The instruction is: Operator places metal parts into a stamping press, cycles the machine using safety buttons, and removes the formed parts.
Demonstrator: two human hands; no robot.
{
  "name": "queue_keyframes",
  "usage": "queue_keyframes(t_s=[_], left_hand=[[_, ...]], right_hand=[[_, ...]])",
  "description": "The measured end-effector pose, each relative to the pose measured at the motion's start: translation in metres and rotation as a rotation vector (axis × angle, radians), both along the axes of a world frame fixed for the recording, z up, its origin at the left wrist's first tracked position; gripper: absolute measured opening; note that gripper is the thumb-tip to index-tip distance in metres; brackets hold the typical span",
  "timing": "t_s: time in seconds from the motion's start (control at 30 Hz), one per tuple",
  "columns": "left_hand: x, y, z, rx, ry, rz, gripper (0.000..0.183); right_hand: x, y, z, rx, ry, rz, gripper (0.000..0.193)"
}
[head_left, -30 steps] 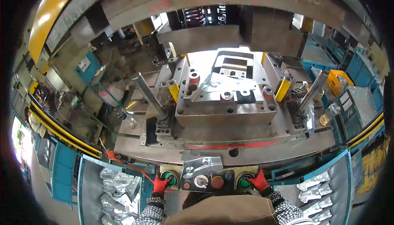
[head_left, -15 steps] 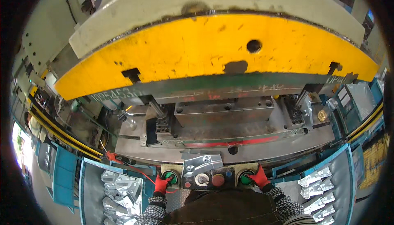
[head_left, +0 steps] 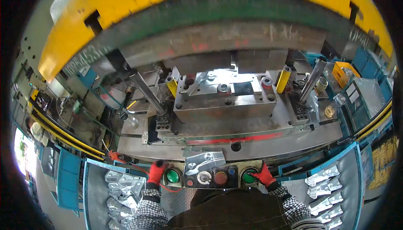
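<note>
My left hand [head_left: 156, 173], in a red glove, hovers just left of the left green push button [head_left: 171, 176], apart from it. Its fingers are blurred. At the right green push button [head_left: 248, 176], my right hand [head_left: 264, 176], also red-gloved, has its fingers spread, with the thumb side over the button. Between the buttons, a stamped metal part [head_left: 205, 163] lies on top of the control box [head_left: 232, 184]. Beyond, the press's upper die [head_left: 226, 39] stands raised above the lower die [head_left: 224, 109], where a shiny sheet-metal part [head_left: 235, 78] rests.
A bin [head_left: 95, 196] with several metal parts stands at left, another bin [head_left: 351, 188] with stacked parts at right. Guide posts [head_left: 147, 92] and yellow pins [head_left: 283, 80] rise around the die. A red hose [head_left: 170, 190] curves by my left hand.
The upper die has risen, exposing the lower die and the part on it. My left hand has come off its green button and moved left and up; my right hand stays at its button.
</note>
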State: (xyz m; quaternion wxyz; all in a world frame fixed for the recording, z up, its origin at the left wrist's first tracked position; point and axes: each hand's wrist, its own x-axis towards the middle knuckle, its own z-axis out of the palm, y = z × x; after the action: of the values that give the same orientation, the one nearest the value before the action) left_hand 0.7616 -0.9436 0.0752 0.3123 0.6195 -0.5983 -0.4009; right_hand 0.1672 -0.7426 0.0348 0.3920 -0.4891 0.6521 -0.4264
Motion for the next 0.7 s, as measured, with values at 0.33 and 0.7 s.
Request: queue_keyframes(t_s=[0.33,0.7], left_hand=[[-0.312,-0.135,0.314,-0.990,-0.285,-0.227,0.044],[-0.419,-0.245,0.299,-1.015,-0.965,-0.045,0.052]], right_hand=[[-0.035,0.022,-0.049,0.052,-0.069,-0.074,0.098],[-0.202,0.113,-0.081,0.107,-0.155,-0.524,0.067]])
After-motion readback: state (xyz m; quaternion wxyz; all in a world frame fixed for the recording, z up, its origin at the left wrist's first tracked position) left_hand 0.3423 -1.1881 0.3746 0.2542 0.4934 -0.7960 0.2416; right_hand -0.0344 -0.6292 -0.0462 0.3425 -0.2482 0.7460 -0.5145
